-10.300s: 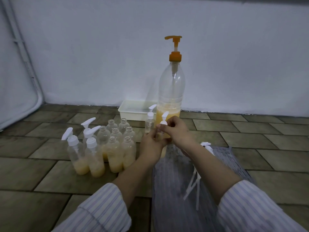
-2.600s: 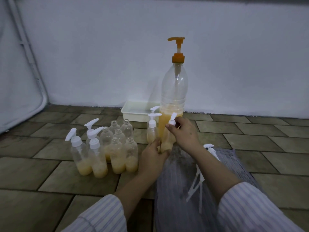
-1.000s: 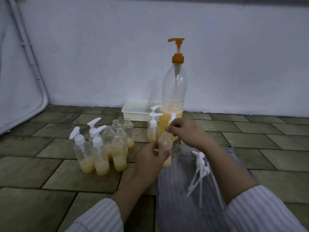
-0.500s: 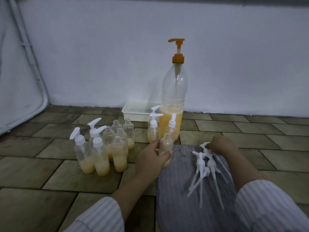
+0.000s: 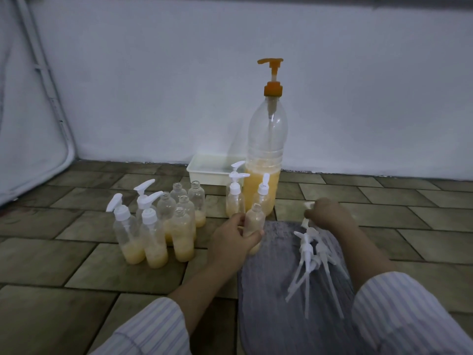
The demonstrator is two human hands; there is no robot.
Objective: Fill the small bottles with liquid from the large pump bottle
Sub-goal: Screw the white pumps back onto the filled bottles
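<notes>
The large pump bottle [image 5: 266,160] with an orange pump stands by the wall, its lower part filled with yellow liquid. My left hand [image 5: 234,242] grips an uncapped small bottle [image 5: 255,221] holding yellow liquid, upright at the edge of the grey cloth [image 5: 286,303]. My right hand [image 5: 326,212] pinches a white pump cap [image 5: 308,205] at the top of a pile of white pump caps [image 5: 311,254] lying on the cloth. Two capped small bottles [image 5: 235,198] stand in front of the large bottle. To the left stands a cluster of small bottles [image 5: 163,221], three capped, several uncapped.
A white plastic tray [image 5: 204,167] sits against the wall behind the small bottles. The floor is brown tile. A white folded frame [image 5: 51,98] leans at the far left. My striped sleeves fill the bottom of the view.
My right hand left a capped bottle standing by the large bottle and moved right to the pile of pump caps, where it now pinches one. My left hand keeps holding an uncapped bottle.
</notes>
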